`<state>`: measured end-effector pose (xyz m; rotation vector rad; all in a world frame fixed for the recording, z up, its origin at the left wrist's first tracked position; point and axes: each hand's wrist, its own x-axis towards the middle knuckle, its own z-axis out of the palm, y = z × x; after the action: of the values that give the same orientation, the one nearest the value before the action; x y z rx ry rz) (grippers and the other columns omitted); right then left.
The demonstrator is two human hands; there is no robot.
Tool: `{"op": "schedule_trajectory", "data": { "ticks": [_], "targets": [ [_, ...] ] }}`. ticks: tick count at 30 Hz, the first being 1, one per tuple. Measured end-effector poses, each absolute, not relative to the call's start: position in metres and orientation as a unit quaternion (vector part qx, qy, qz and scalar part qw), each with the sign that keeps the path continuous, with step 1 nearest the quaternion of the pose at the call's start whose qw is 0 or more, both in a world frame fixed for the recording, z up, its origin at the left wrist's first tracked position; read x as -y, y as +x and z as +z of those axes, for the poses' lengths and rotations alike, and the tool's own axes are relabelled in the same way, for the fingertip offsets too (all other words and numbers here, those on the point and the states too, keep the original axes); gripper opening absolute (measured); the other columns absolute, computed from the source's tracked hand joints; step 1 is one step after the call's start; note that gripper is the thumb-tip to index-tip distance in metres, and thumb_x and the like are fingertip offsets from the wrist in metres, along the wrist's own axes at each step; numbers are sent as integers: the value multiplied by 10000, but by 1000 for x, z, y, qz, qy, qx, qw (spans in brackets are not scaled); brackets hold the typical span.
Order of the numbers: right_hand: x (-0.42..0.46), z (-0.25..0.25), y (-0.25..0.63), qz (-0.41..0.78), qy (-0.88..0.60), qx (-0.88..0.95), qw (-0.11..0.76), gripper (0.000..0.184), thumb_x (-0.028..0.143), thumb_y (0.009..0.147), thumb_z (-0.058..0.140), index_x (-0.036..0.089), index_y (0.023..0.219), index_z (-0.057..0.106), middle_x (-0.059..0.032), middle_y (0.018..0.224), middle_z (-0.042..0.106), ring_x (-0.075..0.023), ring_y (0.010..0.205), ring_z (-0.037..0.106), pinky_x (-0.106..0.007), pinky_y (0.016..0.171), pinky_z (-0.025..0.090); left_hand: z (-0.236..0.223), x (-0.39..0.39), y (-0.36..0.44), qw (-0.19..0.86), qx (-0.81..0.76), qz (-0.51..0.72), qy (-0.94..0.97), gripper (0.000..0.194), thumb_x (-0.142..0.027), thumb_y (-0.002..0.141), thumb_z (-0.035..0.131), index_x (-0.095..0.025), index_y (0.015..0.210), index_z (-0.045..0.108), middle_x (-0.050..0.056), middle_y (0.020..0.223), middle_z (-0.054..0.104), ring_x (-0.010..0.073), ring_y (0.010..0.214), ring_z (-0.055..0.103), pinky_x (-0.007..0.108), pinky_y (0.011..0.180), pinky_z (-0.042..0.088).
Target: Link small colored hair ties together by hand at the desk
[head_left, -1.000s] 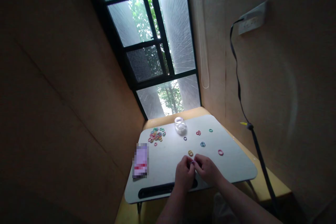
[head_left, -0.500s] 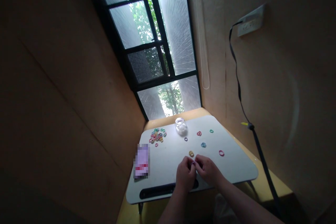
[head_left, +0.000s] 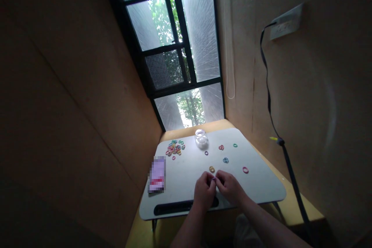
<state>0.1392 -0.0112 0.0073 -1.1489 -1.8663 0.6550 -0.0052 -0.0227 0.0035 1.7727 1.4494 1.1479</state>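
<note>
Close together over the front of the white table, both of my hands pinch a small purple hair tie between their fingertips. My left hand is closed on its left side, my right hand on its right. Most of the band is hidden by the fingers. Just beyond them lie yellow hair ties. Farther off are blue hair ties, red ones, a green one, a dark purple one and a pink one.
A heap of mixed hair ties lies at the table's back left. A clear jar stands at the back edge. A purple packet, blurred out, rests at left. A black slot runs along the front. A cable hangs at right.
The view has shifted slightly. Both hands stay pinched on the purple hair tie with only a small shift of the fingers; the things on the table lie as before.
</note>
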Motion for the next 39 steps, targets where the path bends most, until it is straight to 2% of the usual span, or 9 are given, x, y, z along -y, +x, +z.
{"op": "schedule_trajectory", "data": {
  "ticks": [29,39],
  "targets": [
    [12,5,139,242,-460,750,410,192,253,848,447,201,662,459,21,609,510,-128,575,452,-251,558,302,1,22,-6,291,-535,427,668,70,-227,826,518,-181,806,568,-28,661,547,121,623,487,234,594,340],
    [14,3,141,233,-457,758,403,171,241,846,447,200,682,477,13,633,535,-138,598,486,-255,578,330,0,25,-5,286,-533,423,675,61,-219,826,510,-185,805,557,-31,661,547,119,615,481,234,585,333]
  ]
}}
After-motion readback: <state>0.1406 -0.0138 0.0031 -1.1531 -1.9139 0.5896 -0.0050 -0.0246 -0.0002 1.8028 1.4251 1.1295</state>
